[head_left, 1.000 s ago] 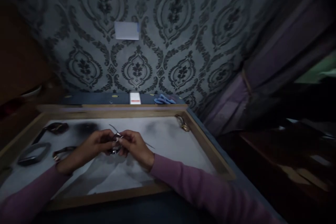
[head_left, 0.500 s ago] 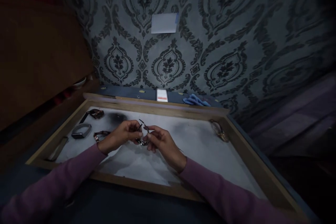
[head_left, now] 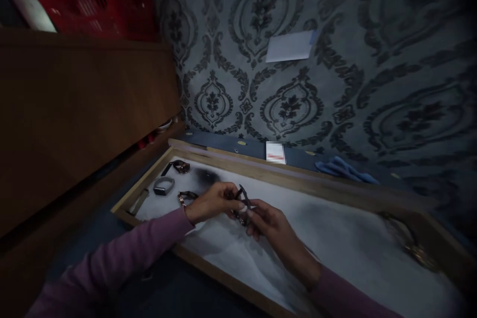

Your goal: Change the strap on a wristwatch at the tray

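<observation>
Over the white-lined wooden tray point(head_left: 223, 156), my left hand point(head_left: 218, 201) and my right hand point(head_left: 274, 223) pinch one wristwatch point(head_left: 243, 203) between them. Its dark strap sticks up in a loop and its case hangs low, partly hidden by my fingers. Just behind my left wrist lies a watch with a dark strap and coppery case point(head_left: 182, 198). Farther left are a grey-banded smartwatch point(head_left: 164, 187), a dark brown watch point(head_left: 181, 166) and a thin strap-like piece point(head_left: 139, 202). At the tray's right end rests a gold-coloured watch point(head_left: 419, 253), blurred.
Behind the tray lie a small white box point(head_left: 276, 152) and a crumpled blue cloth point(head_left: 346, 169). A brown wooden cabinet point(head_left: 85, 109) rises at the left with a red plastic basket point(head_left: 100, 0) on top. White paper point(head_left: 290, 46) is on the patterned wall.
My view has swung left, so the tray and hands appear farther right and the red basket shows more. Both hands keep hold of the wristwatch, with little change in grip.
</observation>
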{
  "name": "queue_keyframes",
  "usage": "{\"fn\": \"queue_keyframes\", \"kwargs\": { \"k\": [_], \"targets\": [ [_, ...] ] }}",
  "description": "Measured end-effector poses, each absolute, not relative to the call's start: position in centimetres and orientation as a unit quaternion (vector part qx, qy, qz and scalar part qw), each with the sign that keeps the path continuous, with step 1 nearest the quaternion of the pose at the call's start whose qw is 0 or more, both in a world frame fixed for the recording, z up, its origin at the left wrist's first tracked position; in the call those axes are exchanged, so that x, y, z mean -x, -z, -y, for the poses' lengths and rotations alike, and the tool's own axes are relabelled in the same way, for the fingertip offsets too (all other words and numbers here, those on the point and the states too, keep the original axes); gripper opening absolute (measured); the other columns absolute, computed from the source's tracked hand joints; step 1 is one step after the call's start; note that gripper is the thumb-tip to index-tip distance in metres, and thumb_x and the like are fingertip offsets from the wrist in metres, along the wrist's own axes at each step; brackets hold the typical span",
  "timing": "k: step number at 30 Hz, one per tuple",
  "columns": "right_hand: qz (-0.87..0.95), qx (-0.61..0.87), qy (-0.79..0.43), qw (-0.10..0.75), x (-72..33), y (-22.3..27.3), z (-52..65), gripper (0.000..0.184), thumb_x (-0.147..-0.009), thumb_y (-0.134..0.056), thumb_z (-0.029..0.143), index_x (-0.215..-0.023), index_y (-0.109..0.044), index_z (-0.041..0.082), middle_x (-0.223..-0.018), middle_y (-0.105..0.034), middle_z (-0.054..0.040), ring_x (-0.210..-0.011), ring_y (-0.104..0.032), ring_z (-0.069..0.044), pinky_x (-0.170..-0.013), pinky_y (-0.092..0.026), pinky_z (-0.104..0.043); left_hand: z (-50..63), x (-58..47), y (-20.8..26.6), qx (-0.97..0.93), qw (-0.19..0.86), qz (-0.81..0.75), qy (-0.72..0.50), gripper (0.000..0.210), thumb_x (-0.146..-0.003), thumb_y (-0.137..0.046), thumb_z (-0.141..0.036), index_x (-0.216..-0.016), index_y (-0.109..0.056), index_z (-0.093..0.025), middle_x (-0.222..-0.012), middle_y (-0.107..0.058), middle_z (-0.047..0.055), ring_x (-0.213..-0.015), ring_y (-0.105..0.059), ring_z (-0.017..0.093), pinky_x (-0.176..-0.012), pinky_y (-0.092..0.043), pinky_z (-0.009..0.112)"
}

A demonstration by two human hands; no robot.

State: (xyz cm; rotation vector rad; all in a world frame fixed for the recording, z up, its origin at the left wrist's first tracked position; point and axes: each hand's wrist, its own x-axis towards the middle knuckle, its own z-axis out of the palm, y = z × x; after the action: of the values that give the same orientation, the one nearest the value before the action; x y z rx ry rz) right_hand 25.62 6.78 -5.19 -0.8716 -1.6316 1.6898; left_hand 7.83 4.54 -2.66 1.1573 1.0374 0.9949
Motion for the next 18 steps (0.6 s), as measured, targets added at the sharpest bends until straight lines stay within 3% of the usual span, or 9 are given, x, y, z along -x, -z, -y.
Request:
{"fn": "queue_keyframes", "kwargs": {
  "k": [6, 9, 14, 18],
  "targets": [
    [0.705, 0.279, -0.591, 0.275, -23.0, 4.4, -7.5, 0.034, -0.082, -0.059, 0.048, -0.092, -0.060, 0.015, -0.061, -0.061, 0.0006, -0.050, -0.057, -0.012, -0.046, -0.043, -0.024, -4.4, -5.9, 2.8, -0.441, 0.564, -0.465, -0.520, 0.046, -0.058, -0.084, -0.046, -0.071, -0.053, -0.014, -0.064, -0.062, 0.001, -0.058, -0.059, 0.012, -0.051, -0.048, 0.022],
    [0.684, 0.287, -0.613, 0.271, -20.8, 4.3, -8.4, 0.029, -0.079, -0.063, 0.041, -0.091, -0.060, 0.015, -0.062, -0.063, 0.0012, -0.050, -0.061, -0.014, -0.046, -0.046, -0.024, -4.4, -3.8, 2.7, -0.431, 0.549, -0.477, -0.534, 0.044, -0.060, -0.083, -0.044, -0.071, -0.053, -0.014, -0.065, -0.062, 0.001, -0.056, -0.059, 0.012, -0.049, -0.048, 0.022],
    [0.568, 0.343, -0.706, 0.248, -15.9, 4.1, -11.0, 0.006, -0.076, -0.065, 0.016, -0.079, -0.060, 0.015, -0.063, -0.066, 0.0006, -0.049, -0.064, -0.011, -0.049, -0.053, -0.021, -5.5, 0.7, 1.9, -0.406, 0.508, -0.561, -0.512, 0.028, -0.069, -0.078, -0.023, -0.078, -0.053, -0.013, -0.068, -0.060, 0.001, -0.062, -0.062, 0.013, -0.057, -0.054, 0.024],
    [0.562, 0.359, -0.706, 0.237, -12.1, 4.4, -13.2, 0.014, -0.079, -0.064, 0.010, -0.070, -0.056, 0.017, -0.058, -0.064, -0.0003, -0.046, -0.063, -0.010, -0.045, -0.053, -0.020, -7.1, 3.6, 1.4, -0.398, 0.472, -0.616, -0.489, 0.022, -0.078, -0.067, -0.013, -0.092, -0.050, -0.014, -0.066, -0.057, -0.002, -0.061, -0.060, 0.011, -0.064, -0.055, 0.026]
  ]
}}
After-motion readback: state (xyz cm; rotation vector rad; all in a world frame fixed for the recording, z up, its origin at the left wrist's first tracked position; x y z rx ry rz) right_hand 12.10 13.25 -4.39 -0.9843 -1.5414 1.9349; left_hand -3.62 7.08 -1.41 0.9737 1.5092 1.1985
